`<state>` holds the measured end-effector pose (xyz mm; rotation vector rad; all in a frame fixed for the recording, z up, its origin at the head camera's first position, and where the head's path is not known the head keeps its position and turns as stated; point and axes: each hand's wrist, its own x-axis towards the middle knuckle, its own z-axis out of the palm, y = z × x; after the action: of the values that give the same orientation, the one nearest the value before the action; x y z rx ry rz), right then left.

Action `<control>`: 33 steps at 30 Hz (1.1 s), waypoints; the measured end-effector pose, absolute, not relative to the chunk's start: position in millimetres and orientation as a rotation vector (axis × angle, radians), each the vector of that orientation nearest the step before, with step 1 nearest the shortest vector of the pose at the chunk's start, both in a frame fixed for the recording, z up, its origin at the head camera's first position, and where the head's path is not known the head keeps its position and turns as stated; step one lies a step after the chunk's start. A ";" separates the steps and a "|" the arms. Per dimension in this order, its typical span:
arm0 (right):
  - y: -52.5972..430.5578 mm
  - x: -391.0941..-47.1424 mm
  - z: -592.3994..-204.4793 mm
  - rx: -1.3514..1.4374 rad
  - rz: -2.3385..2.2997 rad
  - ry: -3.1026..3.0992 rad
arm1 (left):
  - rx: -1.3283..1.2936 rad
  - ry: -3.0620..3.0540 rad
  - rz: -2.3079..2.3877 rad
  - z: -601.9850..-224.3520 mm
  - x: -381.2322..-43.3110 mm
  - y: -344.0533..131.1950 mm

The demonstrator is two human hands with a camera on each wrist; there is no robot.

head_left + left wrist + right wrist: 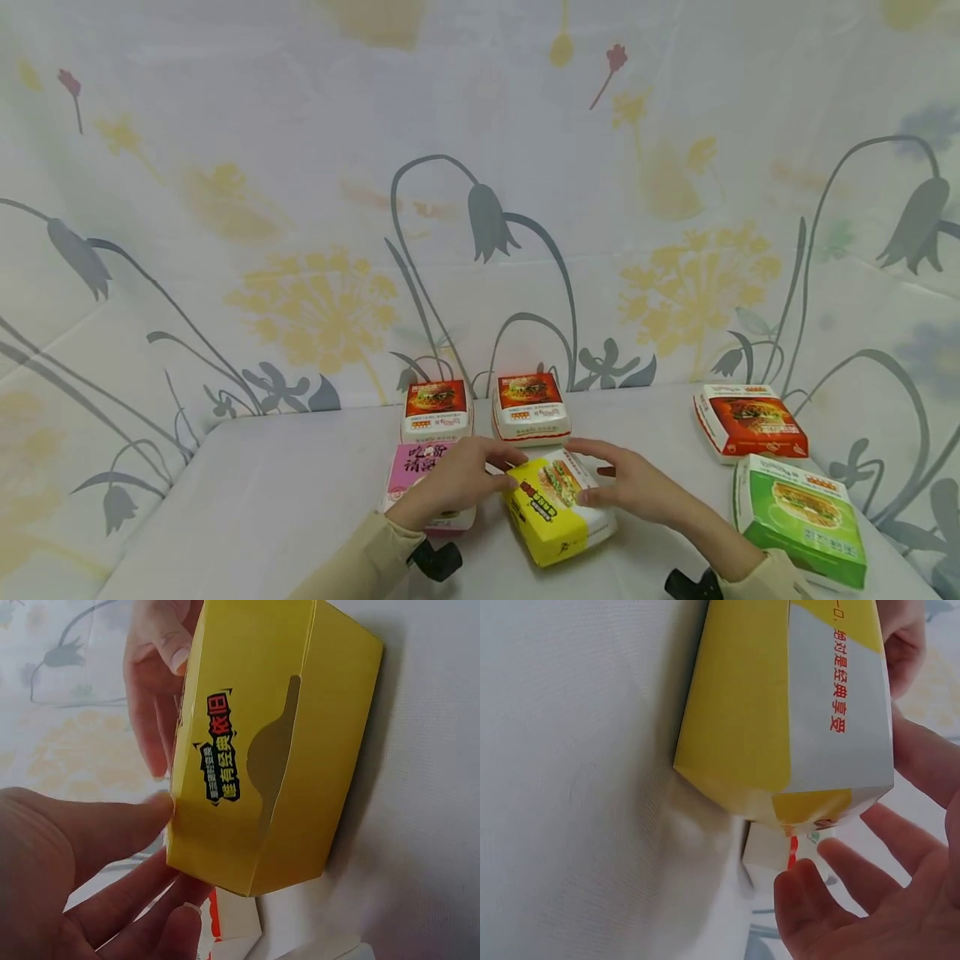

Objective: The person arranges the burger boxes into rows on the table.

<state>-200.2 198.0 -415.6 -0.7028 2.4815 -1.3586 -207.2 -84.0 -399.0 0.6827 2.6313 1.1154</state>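
Note:
A yellow-and-white burger box (551,508) sits on the white cloth, turned at an angle, with a hand on either side. My left hand (461,479) is at its left edge. In the left wrist view the straight thumb (135,825) touches the box's upper edge, and the other fingers extend past the corner. On the opposite side is my right hand (637,487), its thumb over the box's top. The right wrist view shows loosely bent fingers (862,881) spread below the box's corner, a gap between them and its side.
Two red-and-white burger boxes, one left (435,410) and one right (531,408), stand behind. A pink box (408,475) lies partly under my left forearm and hand. To the right are another red box (753,423) and a green box (802,521). A flowered curtain (480,283) hangs behind.

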 end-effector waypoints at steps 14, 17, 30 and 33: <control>193.6 -199.9 -415.8 -0.806 -1.381 2.440 | 0.659 2.690 1.035 -397.0 -204.7 -76.2; 192.4 -201.2 -416.2 -0.811 -1.376 2.475 | 0.654 2.685 1.025 -397.8 -206.0 -75.1; 193.8 -205.3 -421.6 -0.635 -1.384 2.473 | 0.660 2.670 1.057 -397.1 -208.2 -74.7; 194.3 -204.0 -421.7 -0.624 -1.381 2.497 | 0.646 2.672 1.080 -393.2 -208.1 -79.0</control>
<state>-204.0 194.3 -421.7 -0.6237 2.4974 -1.3812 -208.1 -79.0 -393.2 0.6460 2.6724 1.0799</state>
